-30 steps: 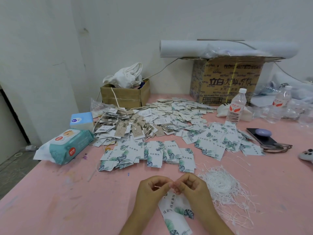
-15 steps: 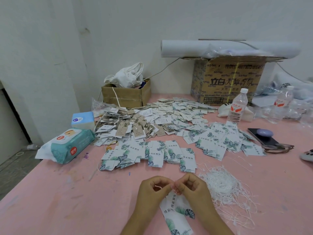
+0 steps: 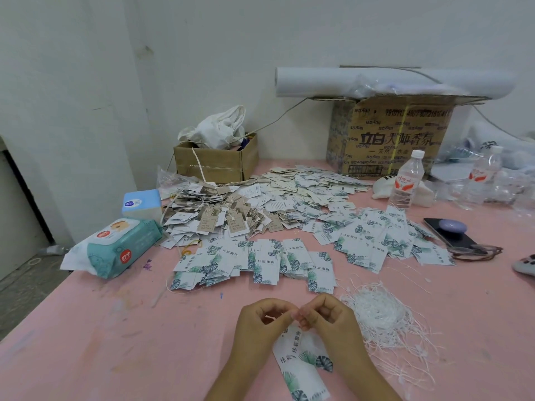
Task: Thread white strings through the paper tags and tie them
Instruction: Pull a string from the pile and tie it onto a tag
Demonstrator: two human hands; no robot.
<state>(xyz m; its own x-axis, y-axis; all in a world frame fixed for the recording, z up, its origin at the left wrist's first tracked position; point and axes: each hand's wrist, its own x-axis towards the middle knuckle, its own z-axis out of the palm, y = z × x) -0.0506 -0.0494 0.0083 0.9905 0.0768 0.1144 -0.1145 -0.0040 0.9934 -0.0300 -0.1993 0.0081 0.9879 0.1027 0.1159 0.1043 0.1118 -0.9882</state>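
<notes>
Just below the pinch, flimsy leaf-print paper tags [image 3: 301, 354] dangle; left hand [image 3: 260, 325] and right hand [image 3: 330, 322] nip limp white string [image 3: 272, 317], best held short.

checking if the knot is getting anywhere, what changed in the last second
Nothing visibly changed. The left hand and right hand still pinch the white string together above the leaf-print tags, at the same spot. The heap of loose strings and the spread tags lie as before.

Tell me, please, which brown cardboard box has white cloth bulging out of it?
The smaller open brown cardboard box on the left; the larger printed box carries a white roll.
</notes>
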